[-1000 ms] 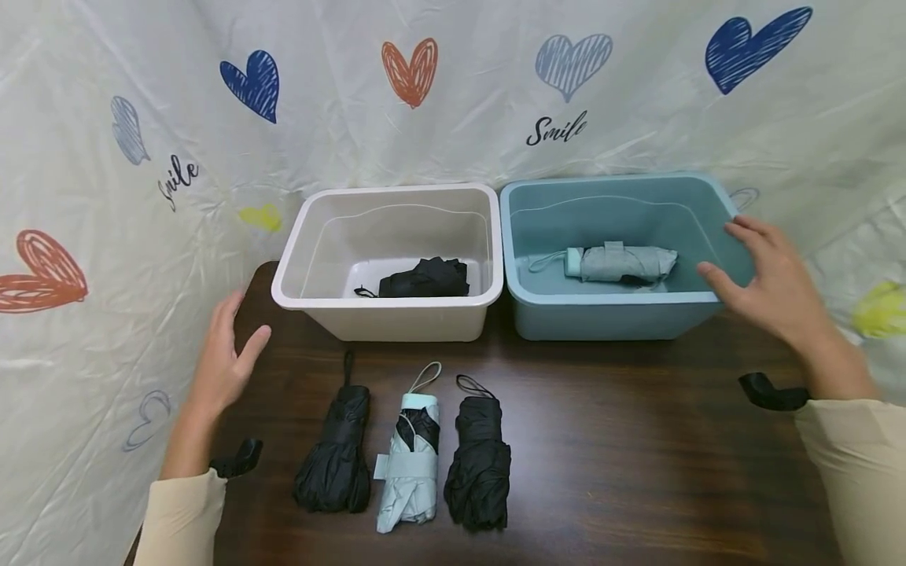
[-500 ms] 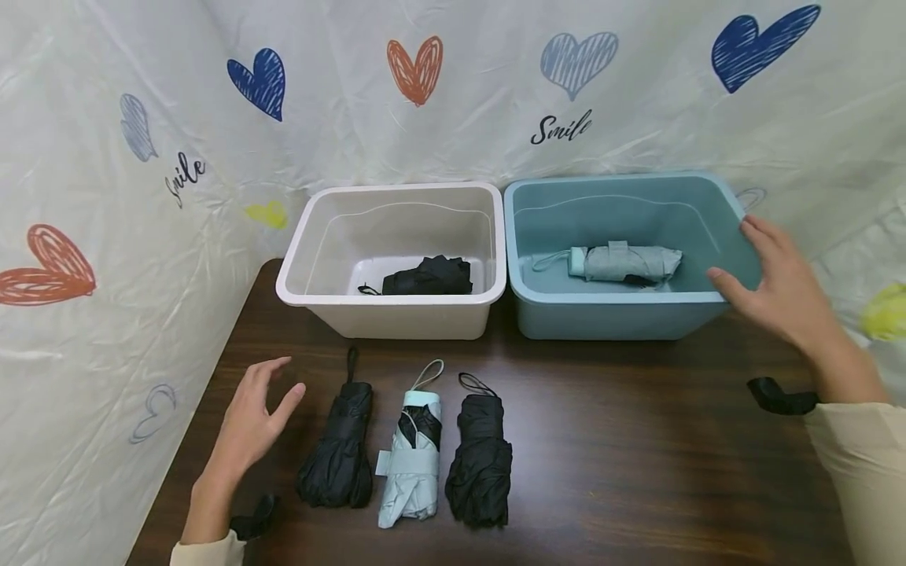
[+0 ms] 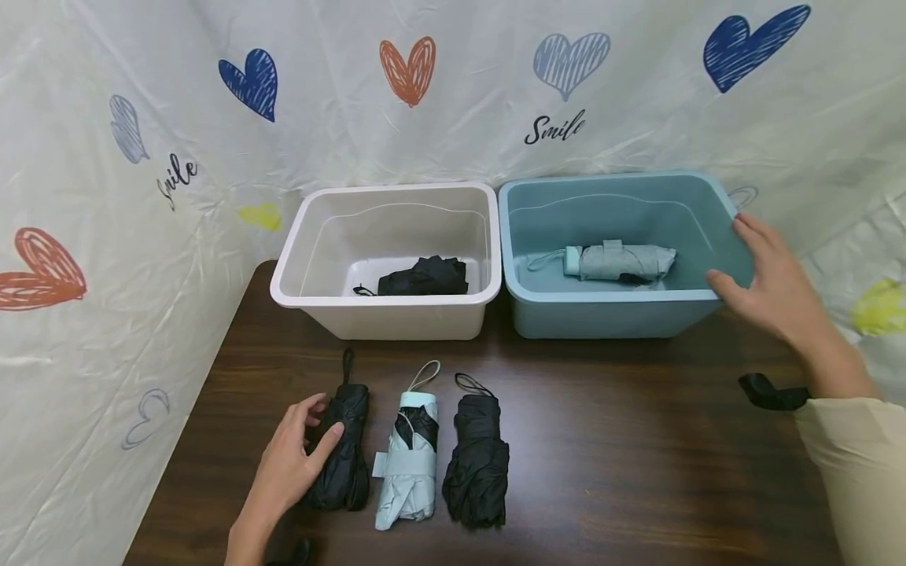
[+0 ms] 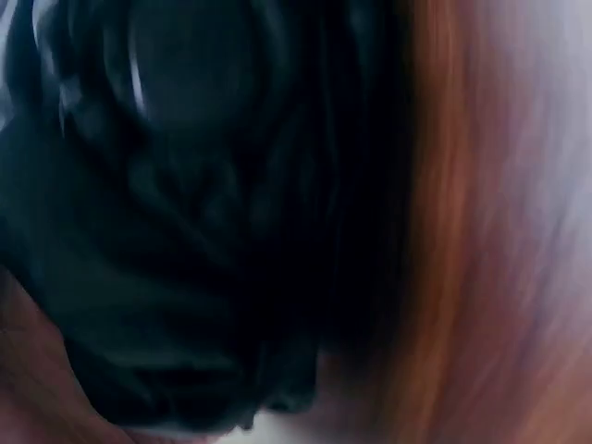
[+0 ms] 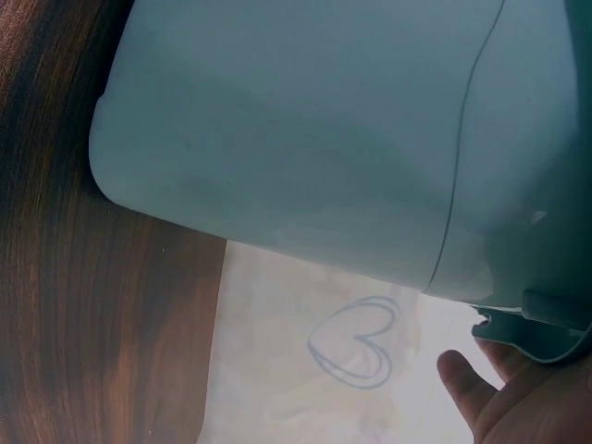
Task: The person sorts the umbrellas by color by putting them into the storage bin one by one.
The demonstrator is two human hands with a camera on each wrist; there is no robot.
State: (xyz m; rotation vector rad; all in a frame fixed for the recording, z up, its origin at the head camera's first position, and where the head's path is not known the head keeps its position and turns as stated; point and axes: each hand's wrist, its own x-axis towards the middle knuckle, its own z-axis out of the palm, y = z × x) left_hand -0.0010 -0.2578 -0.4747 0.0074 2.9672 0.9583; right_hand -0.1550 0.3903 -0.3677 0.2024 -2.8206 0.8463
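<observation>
My left hand (image 3: 286,464) is at a black folded umbrella (image 3: 347,452), the leftmost in a row on the table, its thumb over the umbrella and its fingers by the far left side. In the blurred left wrist view the black umbrella (image 4: 185,231) fills much of the picture. Beside it lie a pale blue folded umbrella (image 3: 410,472) and another black folded umbrella (image 3: 477,464), wrist loops pointing away. My right hand (image 3: 782,295) rests on the right rim of a blue bin (image 3: 594,318); the right wrist view shows its fingers (image 5: 467,384) beside the rim.
Left of the blue bin stands a cream bin (image 3: 396,321) with a black folded umbrella (image 3: 425,277) inside. A pale blue folded umbrella (image 3: 619,261) lies in the blue bin. Behind both hangs a white sheet (image 3: 481,94) with printed hearts.
My left hand has come from beside the cream bin, toward me and to the right, to the leftmost black umbrella. My right hand has stayed at the blue bin's rim.
</observation>
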